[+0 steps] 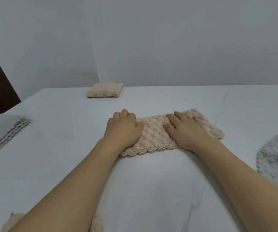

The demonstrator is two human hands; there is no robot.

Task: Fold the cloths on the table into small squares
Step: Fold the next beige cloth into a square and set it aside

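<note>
Two hands on the beige cloth (153, 134): left hand (124, 127) curled gripping its 9 o'clock end, right hand (184, 129) pressed flat.

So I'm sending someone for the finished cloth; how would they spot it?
Look to the table's far edge by the wall. The folded cloth lies there alone, a small thick beige square, left of centre. The other beige cloth is a long strip under both hands.

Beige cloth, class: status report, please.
Left hand grips the beige cloth at its left end; right hand flat on it. Folded to a strip, not yet square. Nothing in the way.
</note>
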